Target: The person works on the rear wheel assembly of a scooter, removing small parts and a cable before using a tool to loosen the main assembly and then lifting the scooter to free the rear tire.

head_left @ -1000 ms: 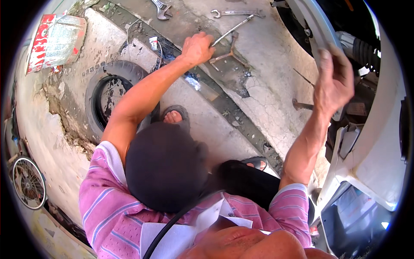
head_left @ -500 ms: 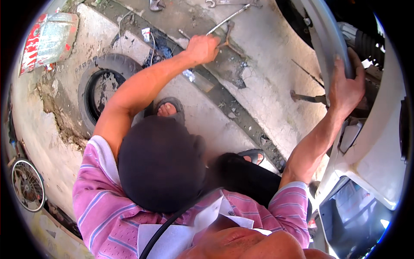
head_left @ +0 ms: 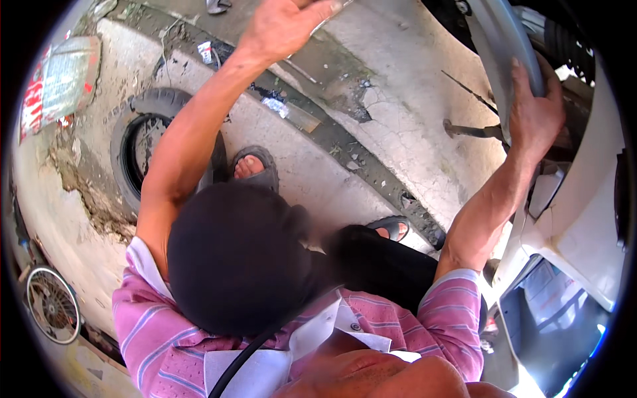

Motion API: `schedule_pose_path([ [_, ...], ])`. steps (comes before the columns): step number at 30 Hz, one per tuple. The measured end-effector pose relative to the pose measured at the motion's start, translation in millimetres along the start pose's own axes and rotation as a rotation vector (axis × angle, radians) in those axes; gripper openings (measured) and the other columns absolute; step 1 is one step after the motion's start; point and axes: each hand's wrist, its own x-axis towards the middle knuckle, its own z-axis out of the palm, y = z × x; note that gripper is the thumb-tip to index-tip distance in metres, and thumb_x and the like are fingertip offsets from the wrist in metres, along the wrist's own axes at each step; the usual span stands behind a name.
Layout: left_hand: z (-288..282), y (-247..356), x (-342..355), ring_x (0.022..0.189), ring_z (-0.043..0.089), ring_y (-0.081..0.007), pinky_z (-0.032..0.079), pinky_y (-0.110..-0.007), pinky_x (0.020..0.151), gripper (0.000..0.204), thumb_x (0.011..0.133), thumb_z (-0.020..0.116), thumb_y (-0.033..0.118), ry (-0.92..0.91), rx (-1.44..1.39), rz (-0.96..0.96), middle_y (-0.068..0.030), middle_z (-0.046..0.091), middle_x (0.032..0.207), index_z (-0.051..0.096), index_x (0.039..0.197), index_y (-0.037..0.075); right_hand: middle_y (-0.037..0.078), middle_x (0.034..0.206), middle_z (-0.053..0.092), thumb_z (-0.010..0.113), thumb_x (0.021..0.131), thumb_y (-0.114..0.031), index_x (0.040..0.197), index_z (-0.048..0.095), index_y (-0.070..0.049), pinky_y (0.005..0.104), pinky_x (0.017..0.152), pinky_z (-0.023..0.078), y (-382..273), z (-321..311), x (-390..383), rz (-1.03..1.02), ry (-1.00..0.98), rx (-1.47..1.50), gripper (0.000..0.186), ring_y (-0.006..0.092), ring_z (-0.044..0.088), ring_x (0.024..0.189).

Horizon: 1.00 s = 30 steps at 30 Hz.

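My left hand (head_left: 282, 28) reaches far out at the upper edge, with the thumb stretched away from the fingers. The other fingertips are cut off by the picture's edge. Beside the thumb lies part of a thin silver metal rod (head_left: 330, 16); I see no firm hold on it. At the upper right, my right hand (head_left: 539, 119) is closed round the edge of a curved grey fender (head_left: 514, 46), thumb on the near side and fingers over the far side. Near that hand, a metal lever (head_left: 474, 131) sticks out from beneath the fender.
A worn tyre (head_left: 123, 136) lies left of my sandalled foot (head_left: 249, 167). A ribbed black part (head_left: 569, 63) and white bodywork (head_left: 584, 219) stand at the right. A crumpled red-and-white sack (head_left: 60, 86) and a spoked wheel (head_left: 53, 305) are at the left. The concrete floor (head_left: 424, 119) is cracked.
My left hand has moved farther away and its fingers have opened out. The forked wrench that lay beside it no longer shows. My right hand keeps its grip on the fender.
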Motion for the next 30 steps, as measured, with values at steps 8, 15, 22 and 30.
schedule_pose_path([
  [8,16.6,97.7,63.2,0.071,0.058,-0.0081,0.046,-0.027,0.062,0.02,0.096,0.07,0.019,-0.017,-0.052,0.698,-0.0027,0.066,0.079,0.071,0.096,-0.001,0.014,0.115,0.074,0.081,0.087,-0.039,0.125,0.073,-0.014,0.0386,0.095,0.053,9.4,-2.0,4.2,-0.058,-0.017,-0.007,0.047,0.028,0.07,0.105],
  [15,6.3,112.2,61.3,0.065,0.058,-0.0129,0.046,-0.031,0.059,0.019,0.095,0.069,0.019,-0.183,-0.166,0.401,-0.0069,0.065,0.07,0.071,0.093,0.0,0.015,0.115,0.074,0.081,0.086,-0.039,0.124,0.072,-0.013,0.0381,0.093,0.053,1.6,1.2,-0.1,-0.021,-0.04,0.025,0.047,0.0281,0.071,0.103],
  [22,5.4,97.6,82.0,0.066,0.062,-0.0135,0.048,-0.032,0.059,0.022,0.095,0.069,0.021,-0.024,0.113,0.632,-0.0086,0.068,0.071,0.072,0.09,-0.001,0.016,0.112,0.074,0.079,0.087,-0.042,0.127,0.071,-0.015,0.0382,0.094,0.053,0.3,9.9,1.1,-0.025,-0.071,0.038,0.049,0.0287,0.071,0.103],
  [30,-14.2,139.7,50.2,0.064,0.065,-0.0152,0.052,-0.031,0.058,0.023,0.094,0.07,0.021,0.042,0.093,0.337,-0.0095,0.069,0.072,0.073,0.09,-0.002,0.015,0.111,0.075,0.081,0.085,-0.041,0.128,0.072,-0.017,0.0358,0.093,0.053,1.6,10.5,-4.3,-0.009,-0.117,-0.06,0.049,0.0263,0.071,0.102],
])
